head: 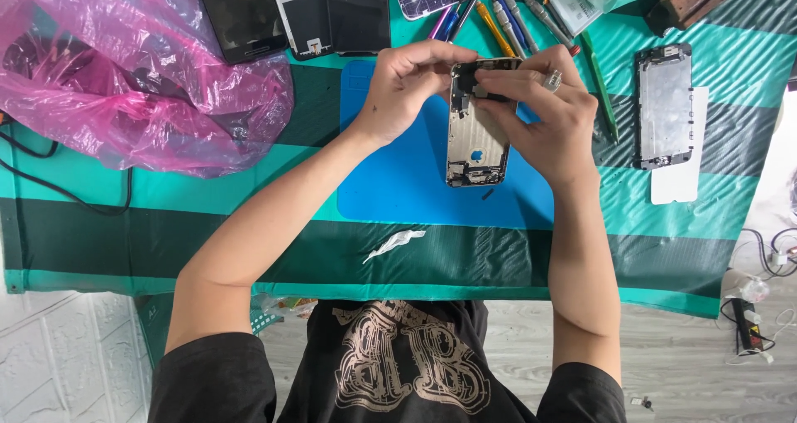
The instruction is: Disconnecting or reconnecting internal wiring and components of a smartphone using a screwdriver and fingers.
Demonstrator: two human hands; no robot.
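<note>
An opened phone housing [477,141], silver inside with small parts at its top and bottom, is held above a blue work mat [398,174]. My left hand [407,87] grips its upper left corner. My right hand [544,112], a ring on one finger, covers the housing's right side, its fingertips pinching a small dark part at the top end. A tiny dark piece [487,195] lies on the mat just below the housing.
A pink plastic bag [141,66] fills the left. Dark phone screens [290,8] and several pens and tools [506,16] lie at the far edge. Another bare phone frame [664,107] rests at right on a white sheet. A white scrap [394,242] lies near me.
</note>
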